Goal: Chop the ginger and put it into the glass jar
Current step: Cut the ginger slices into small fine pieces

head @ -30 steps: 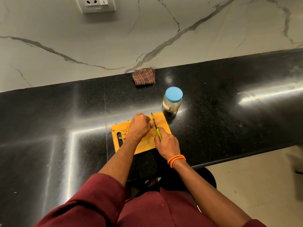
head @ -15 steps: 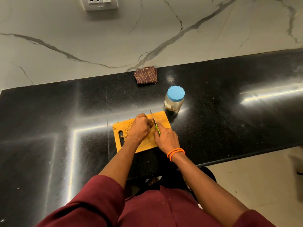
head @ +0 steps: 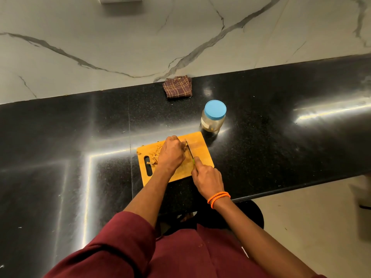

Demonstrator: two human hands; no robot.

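An orange cutting board (head: 200,151) lies on the black counter (head: 80,137). My left hand (head: 171,154) is curled over a piece of ginger on the board, which its fingers mostly hide. Ginger peelings (head: 154,156) lie left of that hand. My right hand (head: 207,178) grips the green handle of a knife (head: 189,150), whose blade rests against the left fingertips. A glass jar (head: 213,120) with a blue lid on stands just beyond the board's far right corner.
A folded brown checked cloth (head: 177,87) lies against the marble wall behind the jar. The counter's front edge runs on the right, with floor below it.
The knife has kept working beside my left fingers, and my right hand has drawn slightly back toward me. The view has shifted a little.
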